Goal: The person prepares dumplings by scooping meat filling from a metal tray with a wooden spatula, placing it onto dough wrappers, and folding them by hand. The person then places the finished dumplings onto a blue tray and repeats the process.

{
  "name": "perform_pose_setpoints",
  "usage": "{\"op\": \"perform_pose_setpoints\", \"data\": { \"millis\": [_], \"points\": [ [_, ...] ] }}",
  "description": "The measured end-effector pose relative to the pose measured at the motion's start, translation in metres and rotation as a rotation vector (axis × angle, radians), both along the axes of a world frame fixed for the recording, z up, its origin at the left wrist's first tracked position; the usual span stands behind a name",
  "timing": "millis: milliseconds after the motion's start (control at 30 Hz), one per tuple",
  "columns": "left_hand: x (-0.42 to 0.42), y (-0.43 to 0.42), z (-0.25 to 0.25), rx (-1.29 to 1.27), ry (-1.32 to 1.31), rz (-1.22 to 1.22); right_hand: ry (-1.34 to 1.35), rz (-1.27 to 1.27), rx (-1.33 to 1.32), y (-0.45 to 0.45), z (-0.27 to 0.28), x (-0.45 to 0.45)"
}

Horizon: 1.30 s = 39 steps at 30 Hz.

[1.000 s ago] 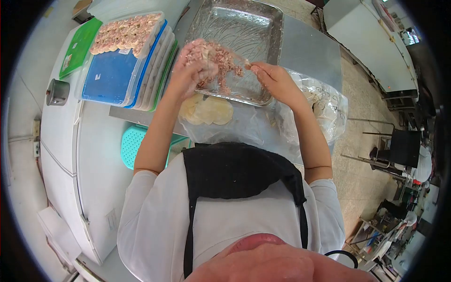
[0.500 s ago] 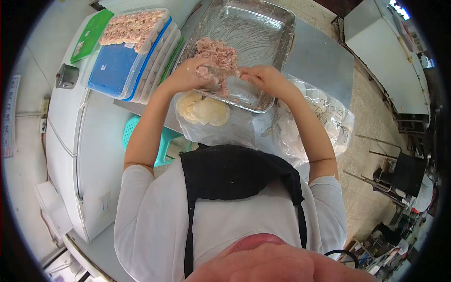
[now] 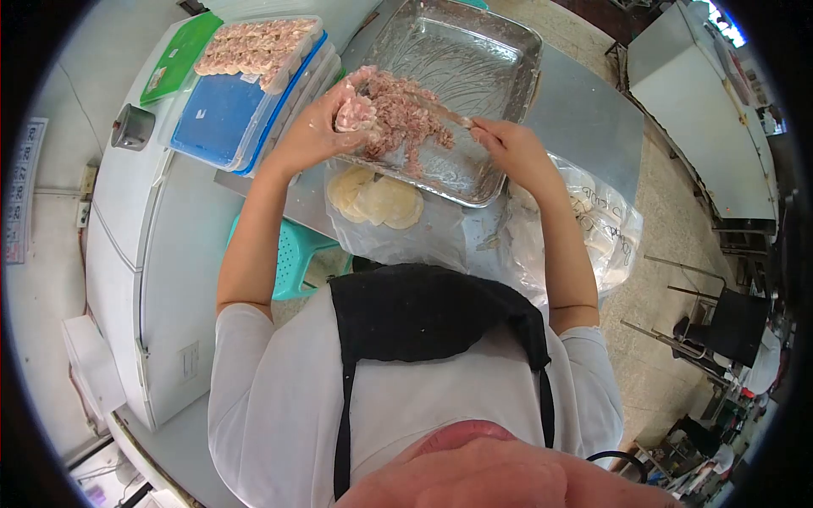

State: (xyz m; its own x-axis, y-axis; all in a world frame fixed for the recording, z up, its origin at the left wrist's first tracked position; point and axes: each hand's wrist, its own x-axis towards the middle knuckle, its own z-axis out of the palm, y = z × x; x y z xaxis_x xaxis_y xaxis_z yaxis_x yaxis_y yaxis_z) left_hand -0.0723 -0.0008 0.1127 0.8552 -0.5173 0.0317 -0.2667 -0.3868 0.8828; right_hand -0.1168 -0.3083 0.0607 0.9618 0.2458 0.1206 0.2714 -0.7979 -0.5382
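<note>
A filled dumpling (image 3: 356,113), pale wrapper around pink minced meat, sits in the curled fingers of my left hand (image 3: 312,129) at the near left edge of the metal tray (image 3: 518,110). My right hand (image 3: 518,152) is closed around the end of a thin spreading tool (image 3: 463,120). Its far part lies against the mound of minced meat (image 3: 402,110), so its exact shape is hidden. Just below the tray, a stack of round dumpling wrappers (image 3: 385,201) rests on a clear plastic bag (image 3: 423,241).
On the left, stacked plastic containers with a blue lid (image 3: 212,123) carry a box of filled dumplings (image 3: 258,49). Beside them are a green lid (image 3: 178,59) and a metal cup (image 3: 133,127). A marked plastic bag (image 3: 605,224) lies right; a turquoise stool (image 3: 292,258) stands below.
The tool has moved from the dumpling in my left hand to the minced meat. My right hand has shifted right, and my left hand has turned, showing the dumpling more fully.
</note>
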Motion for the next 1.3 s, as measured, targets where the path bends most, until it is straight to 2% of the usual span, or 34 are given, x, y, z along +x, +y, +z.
{"op": "perform_pose_setpoints", "data": {
  "millis": [67,100,167,267,300,367,400,467,600,667,700,767,800,867,900,967,1033,1100,1133,1200,1233,1267,1300],
  "points": [
    [-0.004,-0.005,0.008,-0.011,-0.243,-0.068,0.067,0.092,0.435,0.009,0.022,-0.013],
    [-0.002,-0.004,0.007,-0.018,-0.245,-0.076,0.064,0.084,0.429,0.02,0.025,-0.019],
    [0.007,-0.002,0.003,-0.009,-0.237,-0.253,0.077,0.174,0.393,0.045,0.031,-0.028],
    [0.011,0.006,0.005,0.104,-0.321,-0.321,0.064,0.28,0.284,0.045,0.022,-0.018],
    [0.009,0.008,0.008,0.097,-0.327,-0.326,0.059,0.274,0.277,0.045,0.034,-0.021],
    [0.003,0.012,0.014,0.016,-0.093,-0.212,-0.039,0.076,-0.043,0.048,0.069,-0.031],
    [0.008,0.018,0.012,0.008,-0.1,-0.217,-0.045,0.071,-0.051,0.06,0.072,-0.039],
    [0.019,0.03,0.005,0.043,-0.177,-0.17,-0.269,-0.016,-0.008,0.089,0.077,-0.056],
    [0.017,0.049,0.03,0.109,-0.199,-0.201,-0.309,0.024,0.02,0.091,0.071,-0.039],
    [0.018,0.069,0.033,0.087,-0.274,-0.214,-0.007,0.051,0.169,0.08,0.094,-0.039],
    [0.017,0.077,0.039,0.085,-0.284,-0.22,-0.017,0.045,0.166,0.09,0.106,-0.04],
    [0.013,0.09,0.053,-0.106,-0.248,-0.3,-0.006,0.057,0.225,0.11,0.122,-0.049],
    [0.018,0.098,0.054,-0.111,-0.248,-0.307,-0.007,0.049,0.221,0.127,0.12,-0.05],
    [0.031,0.114,0.055,-0.036,-0.228,-0.414,-0.246,0.104,0.136,0.17,0.104,-0.043],
    [0.035,0.122,0.055,-0.038,-0.229,-0.42,-0.284,0.14,0.195,0.184,0.092,-0.037],
    [0.045,0.137,0.057,0.132,-0.257,-0.421,-0.232,0.096,0.135,0.187,0.101,-0.03],
    [0.055,0.151,0.041,0.065,-0.322,-0.373,-0.178,0.049,0.08,0.199,0.117,-0.032],
    [0.063,0.163,0.035,-0.007,-0.387,-0.32,-0.235,-0.127,-0.118,0.217,0.131,-0.04],
    [0.066,0.168,0.035,0.006,-0.381,-0.299,-0.236,-0.131,-0.122,0.229,0.128,-0.04],
    [0.069,0.177,0.04,0.015,-0.376,-0.284,-0.444,-0.049,-0.121,0.256,0.111,-0.036],
    [0.067,0.18,0.051,0.03,-0.282,-0.341,-0.513,0.04,-0.09,0.254,0.101,-0.022],
    [0.066,0.184,0.058,0.045,-0.19,-0.397,-0.513,0.036,-0.092,0.249,0.103,-0.021],
    [0.068,0.191,0.056,0.042,-0.194,-0.397,-0.379,-0.031,-0.094,0.247,0.116,-0.022]
  ]
}}
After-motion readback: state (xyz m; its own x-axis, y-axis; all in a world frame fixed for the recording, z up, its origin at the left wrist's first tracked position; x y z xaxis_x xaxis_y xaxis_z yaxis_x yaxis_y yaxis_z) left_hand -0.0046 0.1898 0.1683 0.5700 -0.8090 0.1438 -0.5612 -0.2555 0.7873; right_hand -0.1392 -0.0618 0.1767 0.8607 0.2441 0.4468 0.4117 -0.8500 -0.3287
